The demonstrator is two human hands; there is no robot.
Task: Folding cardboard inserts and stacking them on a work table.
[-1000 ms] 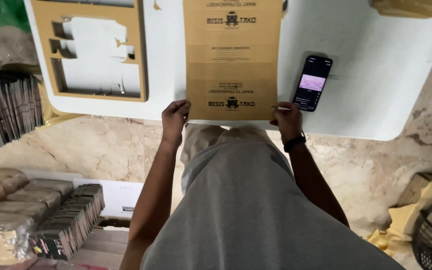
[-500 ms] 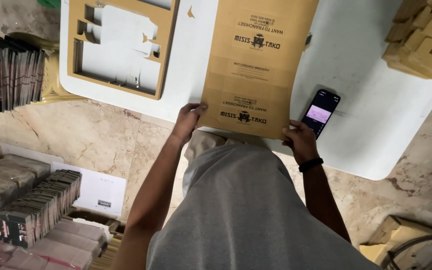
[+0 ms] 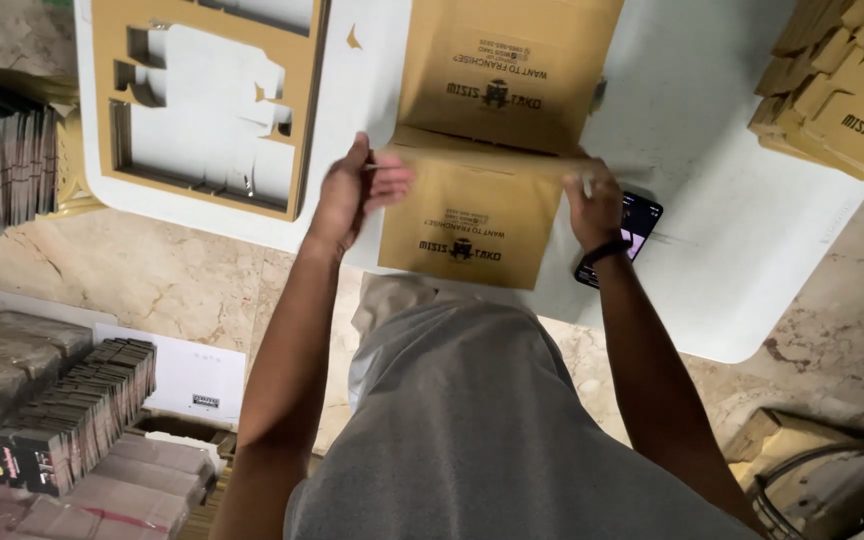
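I see left hand (image 3: 357,195) pinching the left edge of the cardboard sheet (image 3: 472,220) at its fold on the white surface (image 3: 732,230); right hand (image 3: 594,205) grips the right edge, over a phone (image 3: 640,222).

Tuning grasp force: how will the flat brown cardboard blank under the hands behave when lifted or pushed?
The blank is thin and printed, bending along a crease between the left hand and right hand, so probably light and floppy across scores. It lies flat on the smooth white table, so it likely slides easily. Edges may crumple under a hard pinch.
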